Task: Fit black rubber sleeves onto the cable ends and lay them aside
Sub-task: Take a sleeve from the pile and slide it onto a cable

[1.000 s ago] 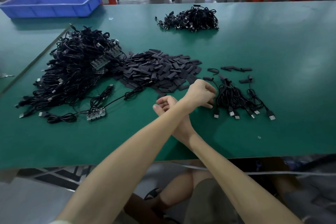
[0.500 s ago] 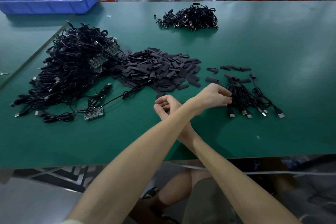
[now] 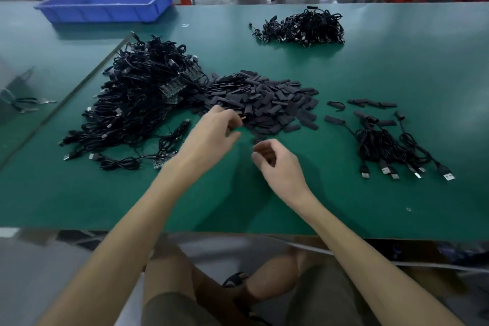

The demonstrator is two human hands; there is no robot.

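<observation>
Uncrossed now, the left hand (image 3: 214,132) seems to pinch a next sleeve (image 3: 241,119) at the pile (image 3: 267,98); the right hand (image 3: 277,167) beside it curls loosely, empty.

Left hand (image 3: 211,135) blurred, grip unclear, right hand (image 3: 277,164) contents hidden

Diffuse, moderately bright overhead lighting.
Soft shadows are cast on the table (image 3: 397,66) under the left hand (image 3: 211,137) and right hand (image 3: 280,167); both are motion-blurred; frame edges are bowed.
</observation>
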